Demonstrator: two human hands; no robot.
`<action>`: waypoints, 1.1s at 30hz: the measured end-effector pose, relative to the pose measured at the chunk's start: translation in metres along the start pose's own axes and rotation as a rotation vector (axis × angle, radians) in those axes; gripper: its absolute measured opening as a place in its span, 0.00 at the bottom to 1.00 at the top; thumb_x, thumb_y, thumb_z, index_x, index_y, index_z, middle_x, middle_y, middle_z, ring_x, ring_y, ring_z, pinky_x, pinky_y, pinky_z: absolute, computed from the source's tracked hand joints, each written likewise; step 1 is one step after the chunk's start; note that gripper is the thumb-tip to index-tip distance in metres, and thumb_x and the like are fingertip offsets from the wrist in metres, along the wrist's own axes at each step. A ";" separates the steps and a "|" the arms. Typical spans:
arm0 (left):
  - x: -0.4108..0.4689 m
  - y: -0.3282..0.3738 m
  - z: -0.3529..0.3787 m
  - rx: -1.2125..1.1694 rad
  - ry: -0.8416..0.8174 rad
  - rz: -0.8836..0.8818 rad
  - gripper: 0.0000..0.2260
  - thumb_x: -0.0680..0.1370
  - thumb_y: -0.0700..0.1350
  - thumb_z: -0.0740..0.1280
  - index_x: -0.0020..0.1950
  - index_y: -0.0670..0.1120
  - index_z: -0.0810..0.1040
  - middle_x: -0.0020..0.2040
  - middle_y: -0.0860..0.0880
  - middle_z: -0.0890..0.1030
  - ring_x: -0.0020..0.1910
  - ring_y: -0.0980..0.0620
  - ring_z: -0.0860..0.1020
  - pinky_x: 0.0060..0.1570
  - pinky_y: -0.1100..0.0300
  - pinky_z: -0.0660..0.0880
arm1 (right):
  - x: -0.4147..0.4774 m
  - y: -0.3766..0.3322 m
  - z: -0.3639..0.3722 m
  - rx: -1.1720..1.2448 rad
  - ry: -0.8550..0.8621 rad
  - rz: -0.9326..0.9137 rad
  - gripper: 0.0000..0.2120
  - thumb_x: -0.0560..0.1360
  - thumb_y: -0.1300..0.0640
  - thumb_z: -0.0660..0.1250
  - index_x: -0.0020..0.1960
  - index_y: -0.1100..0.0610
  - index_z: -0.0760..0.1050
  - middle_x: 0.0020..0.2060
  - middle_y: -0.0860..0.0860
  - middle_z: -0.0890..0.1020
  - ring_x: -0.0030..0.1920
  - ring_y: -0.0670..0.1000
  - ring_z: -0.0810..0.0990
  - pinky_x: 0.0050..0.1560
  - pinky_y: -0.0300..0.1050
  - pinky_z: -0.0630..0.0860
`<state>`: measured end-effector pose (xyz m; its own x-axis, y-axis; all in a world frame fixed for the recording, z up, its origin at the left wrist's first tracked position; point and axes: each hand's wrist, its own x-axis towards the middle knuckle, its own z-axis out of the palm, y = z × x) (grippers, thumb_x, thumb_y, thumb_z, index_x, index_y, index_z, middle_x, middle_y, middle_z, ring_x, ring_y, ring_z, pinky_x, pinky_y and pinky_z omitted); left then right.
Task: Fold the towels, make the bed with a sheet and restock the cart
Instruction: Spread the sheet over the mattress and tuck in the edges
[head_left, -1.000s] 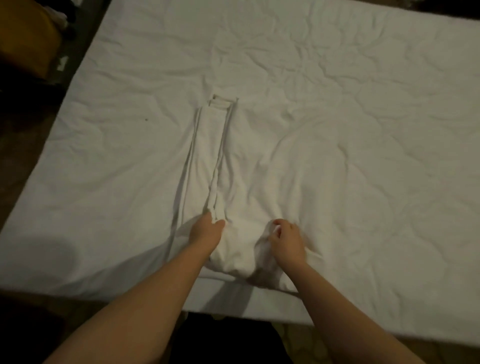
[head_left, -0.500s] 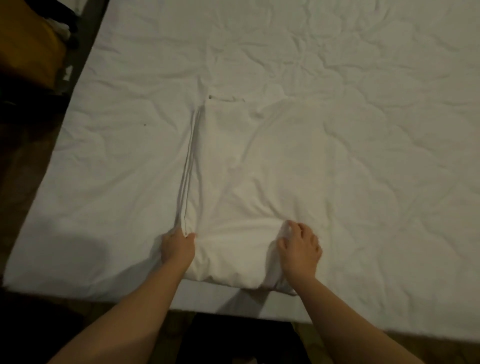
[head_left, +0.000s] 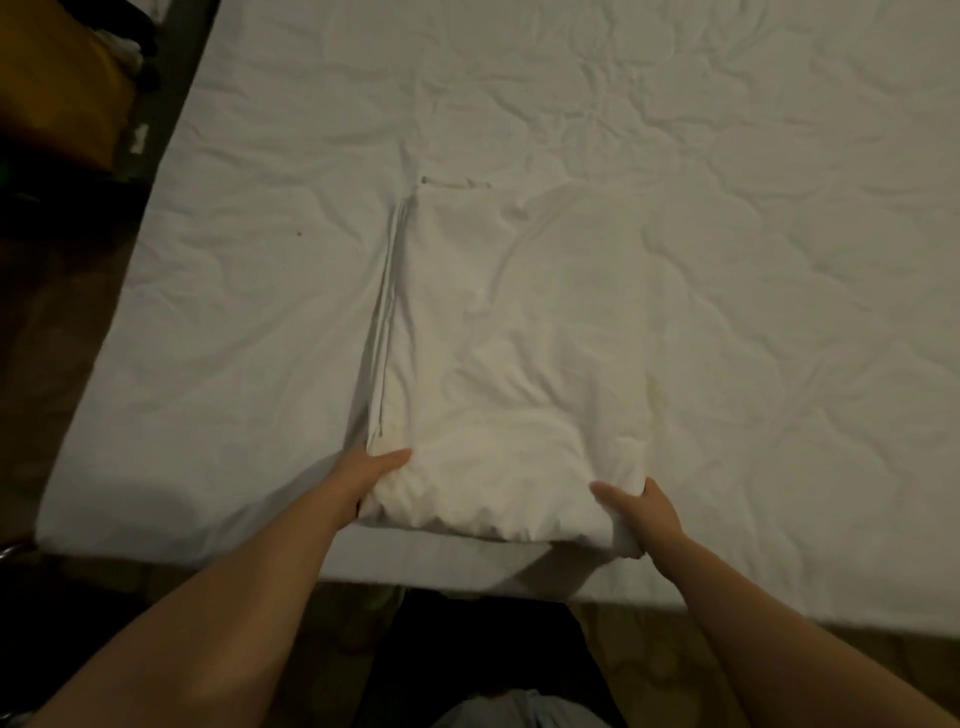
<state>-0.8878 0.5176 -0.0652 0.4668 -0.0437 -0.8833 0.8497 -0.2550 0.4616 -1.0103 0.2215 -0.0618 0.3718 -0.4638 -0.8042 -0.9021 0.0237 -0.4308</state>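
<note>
Head view: towel (head_left: 509, 353) lies flat near front edge of bed (head_left: 234, 338), stacked hems (head_left: 385, 322) along its left side.
Left grip (head_left: 376, 467): pinching near-left corner.
Right grip (head_left: 641, 512): clutching near-right corner.
Change: grips have spread apart; narrow flap now laid flat.
Meaning: likely next fold, away from front edge.

It is a bedroom: a wide bed (head_left: 675, 156) with a white quilted top fills the view, and dark floor (head_left: 52, 364) lies along its left edge.
</note>
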 end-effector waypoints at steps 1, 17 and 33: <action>-0.008 0.004 0.001 0.006 -0.011 0.029 0.25 0.76 0.42 0.68 0.71 0.38 0.66 0.67 0.40 0.73 0.63 0.43 0.74 0.57 0.55 0.71 | -0.007 -0.003 -0.001 0.033 -0.011 -0.014 0.23 0.72 0.55 0.73 0.63 0.61 0.72 0.58 0.59 0.78 0.52 0.58 0.76 0.52 0.51 0.72; -0.121 0.116 0.030 0.395 0.441 0.718 0.20 0.79 0.47 0.63 0.68 0.39 0.71 0.66 0.40 0.74 0.65 0.41 0.72 0.59 0.55 0.69 | -0.111 -0.118 -0.082 0.331 0.337 -0.509 0.12 0.71 0.59 0.71 0.53 0.58 0.75 0.46 0.53 0.80 0.45 0.54 0.78 0.45 0.44 0.72; -0.105 0.051 0.005 0.233 -0.107 0.157 0.29 0.78 0.37 0.64 0.77 0.46 0.57 0.71 0.43 0.67 0.64 0.44 0.71 0.49 0.64 0.73 | -0.058 -0.035 -0.083 0.247 0.149 -0.183 0.30 0.63 0.57 0.70 0.64 0.61 0.69 0.56 0.62 0.77 0.46 0.57 0.80 0.36 0.49 0.78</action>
<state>-0.8949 0.5044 0.0505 0.5491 -0.1984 -0.8119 0.6840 -0.4515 0.5730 -1.0182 0.1746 0.0341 0.4697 -0.6041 -0.6438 -0.7366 0.1338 -0.6630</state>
